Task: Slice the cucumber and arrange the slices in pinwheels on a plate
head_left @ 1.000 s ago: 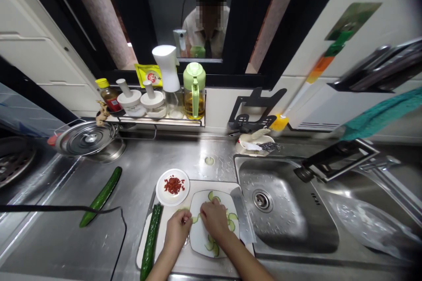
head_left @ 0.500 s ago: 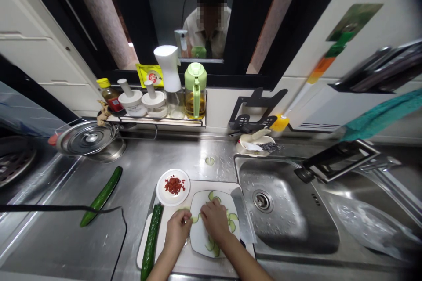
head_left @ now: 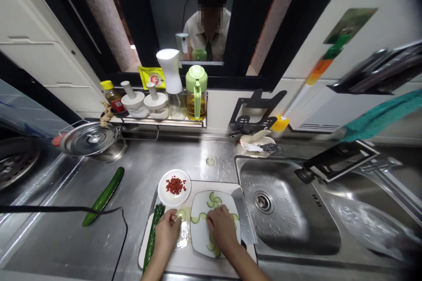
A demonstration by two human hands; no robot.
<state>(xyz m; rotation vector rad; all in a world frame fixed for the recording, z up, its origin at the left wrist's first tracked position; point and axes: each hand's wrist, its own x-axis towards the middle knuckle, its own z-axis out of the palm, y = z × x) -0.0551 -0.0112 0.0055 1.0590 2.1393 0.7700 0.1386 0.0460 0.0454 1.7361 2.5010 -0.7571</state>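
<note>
A white square plate (head_left: 200,237) lies on the cutting board (head_left: 178,268), with thin curved cucumber slices (head_left: 214,199) arranged on it. Over the plate's middle, my right hand (head_left: 223,227) has its fingers bent down and pressed together at the end of a cucumber slice (head_left: 195,219); its fingertips are partly hidden. My left hand (head_left: 167,228) hovers left of the plate, thumb and forefinger slightly apart with nothing visible between them. Close to those fingertips, more cucumber slices (head_left: 181,214) rest on the wet board. A whole cucumber (head_left: 153,235) lies along the board's left edge, beside my left hand.
A white dish of red berries (head_left: 161,193) sits at the board's upper left. Another cucumber (head_left: 103,197) lies on the steel counter, crossed by a black cable (head_left: 66,209). The sink (head_left: 283,224) is at the right, a lidded pot (head_left: 94,140) at the left, bottles (head_left: 196,92) behind.
My left hand has moved left, away from the plate's edge, leaving a cucumber slice lying there. My right hand has shifted slightly right and down, uncovering slices at the plate's top.
</note>
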